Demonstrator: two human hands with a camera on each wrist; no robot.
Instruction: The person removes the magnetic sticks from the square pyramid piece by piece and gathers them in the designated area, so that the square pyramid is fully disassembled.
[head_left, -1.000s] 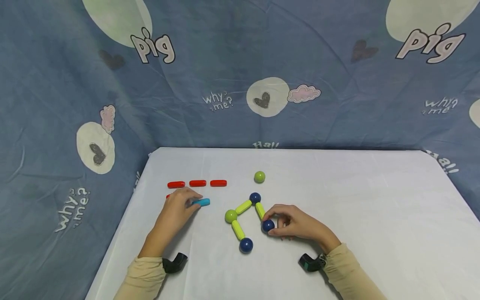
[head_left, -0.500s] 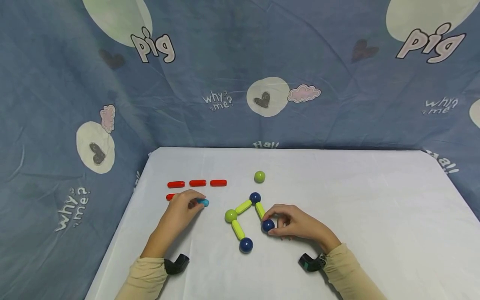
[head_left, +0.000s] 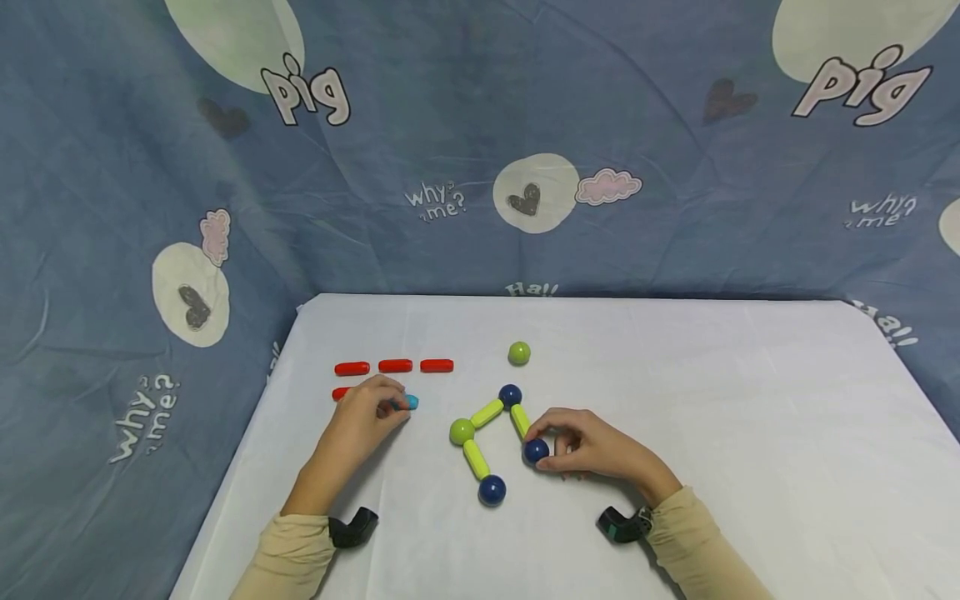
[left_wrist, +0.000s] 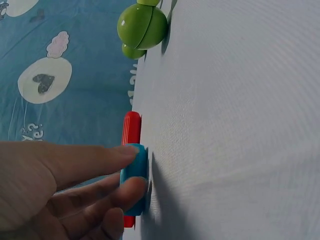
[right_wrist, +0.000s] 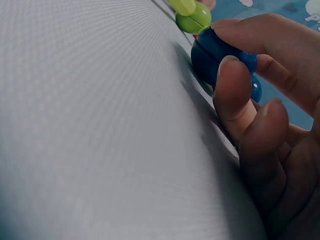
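My left hand (head_left: 366,414) pinches a light blue stick (left_wrist: 131,172) between thumb and fingers, low over the white table. In the head view only its right end shows. My right hand (head_left: 596,447) holds a dark blue ball (head_left: 536,452) by its sides, at the right end of a linked chain. From there a yellow-green stick (head_left: 520,421) leads up to a second dark blue ball (head_left: 511,396). Another stick (head_left: 487,414) joins that to a green ball (head_left: 462,432), and a third stick (head_left: 476,460) runs down to a dark blue ball (head_left: 492,491).
Three red sticks (head_left: 395,366) lie in a row beyond my left hand. One more red stick (head_left: 341,393) is partly hidden behind that hand. A loose green ball (head_left: 519,353) sits past the chain. Printed blue cloth (head_left: 450,258) hangs behind the table (head_left: 712,400).
My left hand has shifted slightly to the right along the light blue stick, covering more of it and baring more of the red stick behind. My right hand and the chain stay still.
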